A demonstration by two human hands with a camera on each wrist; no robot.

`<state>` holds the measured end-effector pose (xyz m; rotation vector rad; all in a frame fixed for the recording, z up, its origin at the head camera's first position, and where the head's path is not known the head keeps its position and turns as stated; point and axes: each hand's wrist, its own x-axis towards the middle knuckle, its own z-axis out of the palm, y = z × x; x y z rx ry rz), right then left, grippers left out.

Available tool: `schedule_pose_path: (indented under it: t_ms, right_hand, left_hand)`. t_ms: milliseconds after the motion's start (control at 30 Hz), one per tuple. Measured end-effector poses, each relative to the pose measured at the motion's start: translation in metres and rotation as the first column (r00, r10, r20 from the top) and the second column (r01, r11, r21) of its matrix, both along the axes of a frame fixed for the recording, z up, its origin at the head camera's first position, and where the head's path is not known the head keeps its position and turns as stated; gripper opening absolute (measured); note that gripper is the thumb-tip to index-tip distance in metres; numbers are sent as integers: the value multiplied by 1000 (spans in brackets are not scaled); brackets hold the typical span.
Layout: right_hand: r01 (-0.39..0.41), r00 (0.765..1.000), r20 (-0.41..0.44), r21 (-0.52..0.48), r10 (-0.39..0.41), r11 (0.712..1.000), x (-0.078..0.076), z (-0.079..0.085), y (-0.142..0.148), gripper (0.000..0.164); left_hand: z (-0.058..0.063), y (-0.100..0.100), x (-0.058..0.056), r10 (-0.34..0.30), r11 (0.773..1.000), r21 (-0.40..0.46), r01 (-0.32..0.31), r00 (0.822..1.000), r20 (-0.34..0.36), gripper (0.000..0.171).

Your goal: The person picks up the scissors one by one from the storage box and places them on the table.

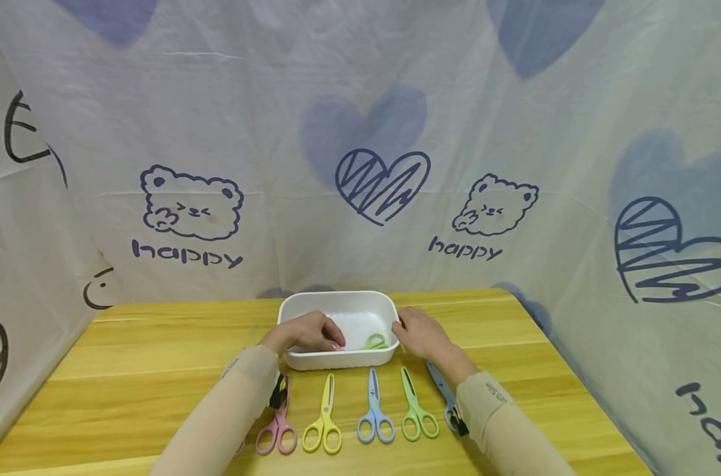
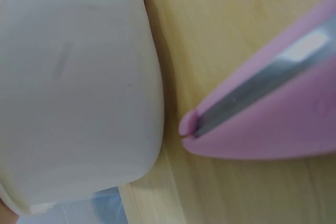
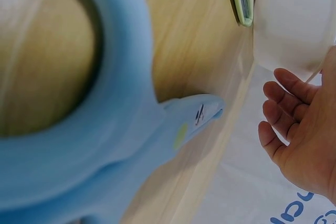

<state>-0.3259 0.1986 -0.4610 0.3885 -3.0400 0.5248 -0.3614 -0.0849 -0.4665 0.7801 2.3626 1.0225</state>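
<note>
A white plastic bin (image 1: 342,360) stands at the back middle of the table. Inside it, my left hand (image 1: 312,330) reaches down with bent fingers. Something small and pink shows by its fingertips; whether they pinch it is hidden. Beside that hand, green scissors (image 1: 375,342) lie in the bin. My right hand (image 1: 422,332) holds the bin's right rim, its thumb side at the edge and its other fingers loosely bent outside. Before the bin lie pink scissors (image 1: 281,423), yellow scissors (image 1: 323,416), blue scissors (image 1: 375,413) and green scissors (image 1: 416,410).
More blue scissors (image 1: 443,390) lie under my right forearm, large in the right wrist view. A pink loop (image 1: 239,449) peeks out beside my left sleeve. The wooden table (image 1: 128,370) meets a white printed curtain (image 1: 289,231) at the back and sides.
</note>
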Motion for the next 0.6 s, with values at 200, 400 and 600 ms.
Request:
schedule_pose_path:
  t_ms: [200,400,600]
  right_hand:
    - [5,1000,4,-4,-5,1000,0,0,1,42]
    - [3,1000,9,-6,-3,1000,0,1,1,40]
    - [-1,1000,9,-11,1,1000,1,1,0,41]
  left_hand:
    - [1,0,0,10,1000,7,-10,1000,-16,12]
    - [-1,-1,-1,24,1000,21,-23,999,-48,13]
    - [3,-2,0,17,1000,7,-16,999,-50,18]
